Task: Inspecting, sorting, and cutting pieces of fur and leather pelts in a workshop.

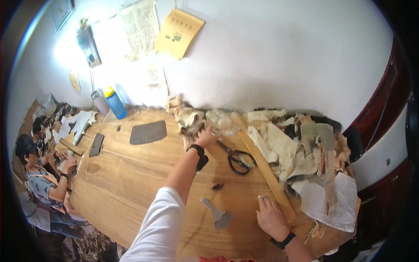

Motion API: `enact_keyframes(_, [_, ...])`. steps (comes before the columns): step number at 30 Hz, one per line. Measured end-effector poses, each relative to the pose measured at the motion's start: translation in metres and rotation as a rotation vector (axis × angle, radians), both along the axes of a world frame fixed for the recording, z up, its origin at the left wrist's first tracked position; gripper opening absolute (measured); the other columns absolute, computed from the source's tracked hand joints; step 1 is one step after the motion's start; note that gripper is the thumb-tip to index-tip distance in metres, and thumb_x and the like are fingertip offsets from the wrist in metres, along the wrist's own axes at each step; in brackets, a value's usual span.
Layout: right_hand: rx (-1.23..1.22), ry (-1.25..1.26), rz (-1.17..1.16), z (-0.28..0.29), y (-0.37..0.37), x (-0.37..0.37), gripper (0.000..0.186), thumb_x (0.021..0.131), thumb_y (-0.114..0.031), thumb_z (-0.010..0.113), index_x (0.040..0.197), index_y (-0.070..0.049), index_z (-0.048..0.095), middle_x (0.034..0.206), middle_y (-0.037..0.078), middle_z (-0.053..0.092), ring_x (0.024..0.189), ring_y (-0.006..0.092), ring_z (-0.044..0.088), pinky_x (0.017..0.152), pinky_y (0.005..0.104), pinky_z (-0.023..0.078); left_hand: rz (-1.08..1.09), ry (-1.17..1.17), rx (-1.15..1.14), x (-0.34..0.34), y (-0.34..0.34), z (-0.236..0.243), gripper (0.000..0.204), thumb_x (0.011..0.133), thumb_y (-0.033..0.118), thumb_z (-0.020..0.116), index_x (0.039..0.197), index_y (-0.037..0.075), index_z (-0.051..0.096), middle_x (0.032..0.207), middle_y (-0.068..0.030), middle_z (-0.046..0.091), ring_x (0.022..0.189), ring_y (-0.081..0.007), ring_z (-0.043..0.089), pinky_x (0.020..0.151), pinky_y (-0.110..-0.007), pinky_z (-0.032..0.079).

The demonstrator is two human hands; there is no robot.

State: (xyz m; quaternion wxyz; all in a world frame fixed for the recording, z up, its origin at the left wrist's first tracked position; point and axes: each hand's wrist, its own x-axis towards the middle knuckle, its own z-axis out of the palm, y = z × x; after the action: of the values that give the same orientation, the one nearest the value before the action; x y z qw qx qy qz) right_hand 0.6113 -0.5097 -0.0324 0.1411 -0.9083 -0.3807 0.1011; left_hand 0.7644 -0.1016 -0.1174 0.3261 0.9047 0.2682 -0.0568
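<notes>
**Two bare hands at a wooden worktop edged with hide scraps**

The left hand (207,137) extends across the worktop (126,179) to the near-left part of a heap of hide scraps (270,137), which lines the wall side and continues to the right. Its fingers are bent at the furry margin of the heap; whether the grip is closed on a scrap cannot be made out. The right hand (271,218) lies lower and to the right, palm down, its grip empty and its fingers loosely spread, just beside the lower end of a long wooden strip (267,170). Each wrist bears a black band.

Between the hands lie black-handled scissors (231,152), nearest the strip; below them are a small dark tuft (217,186) and a metal tool with a flared end (216,213). Left of the heap rests a dark, flat, four-sided piece (148,132); farther left, a dark phone (96,145). Against the wall stand a blue bottle (115,105) with a yellow cap and, beside it, a pale pinkish bottle (100,104). At the far left edge, a co-worker (46,183) in a cap is seated, both hands raised close together.
</notes>
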Motion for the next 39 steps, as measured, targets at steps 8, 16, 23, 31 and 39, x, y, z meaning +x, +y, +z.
enact_keyframes(8, [0.25, -0.172, 0.091, -0.04, 0.064, 0.066, 0.048, 0.087, -0.009, 0.057, 0.13, 0.005, 0.044, 0.124, 0.025, 0.05, 0.119, 0.039, 0.046, 0.1, 0.0439, 0.041, 0.303, -0.73, -0.828, -0.081, -0.067, 0.021, 0.025, 0.089, 0.023, 0.062, 0.091, -0.001, 0.069, 0.074, 0.001, 0.06, 0.064, -0.0099, 0.052, 0.058, -0.025, 0.04])
enact_keyframes(16, [0.179, -0.237, 0.023, -0.066, 0.125, 0.099, 0.044, 0.085, -0.014, 0.062, 0.124, 0.001, 0.048, 0.121, 0.025, 0.052, 0.111, 0.0403, 0.05, 0.094, 0.0465, 0.044, 0.567, -0.458, -0.759, -0.368, -0.091, 0.067, 0.014, 0.086, 0.014, 0.067, 0.09, 0.001, 0.068, 0.078, 0.0008, 0.064, 0.07, -0.0055, 0.054, 0.061, -0.02, 0.042])
enact_keyframes(23, [-0.041, 0.013, -0.19, -0.012, 0.16, 0.084, 0.044, 0.079, -0.023, 0.071, 0.111, 0.003, 0.055, 0.105, 0.027, 0.063, 0.1, 0.0405, 0.061, 0.084, 0.0472, 0.049, 0.708, -0.496, -0.713, -0.483, -0.124, 0.044, 0.021, 0.083, 0.006, 0.069, 0.101, 0.0, 0.062, 0.08, -0.0024, 0.065, 0.074, -0.01, 0.06, 0.068, -0.024, 0.049])
enact_keyframes(31, [-0.044, -0.125, -0.338, -0.041, 0.159, 0.101, 0.026, 0.082, -0.014, 0.062, 0.098, 0.006, 0.062, 0.102, 0.027, 0.065, 0.099, 0.0413, 0.063, 0.081, 0.0464, 0.051, 0.442, -0.275, -0.01, -0.463, -0.127, 0.065, 0.039, 0.084, 0.032, 0.068, 0.109, 0.003, 0.06, 0.085, -0.0132, 0.065, 0.078, -0.0289, 0.064, 0.069, -0.038, 0.05])
enact_keyframes(39, [0.205, 0.76, -0.171, -0.023, 0.1, 0.063, 0.012, 0.074, -0.016, 0.066, 0.076, -0.005, 0.063, 0.068, 0.004, 0.061, 0.065, 0.0155, 0.063, 0.055, 0.0298, 0.046, 0.107, -0.222, 0.006, -0.438, -0.092, 0.036, 0.029, 0.085, 0.029, 0.064, 0.098, 0.004, 0.062, 0.078, -0.0136, 0.064, 0.07, -0.0279, 0.063, 0.065, -0.04, 0.049])
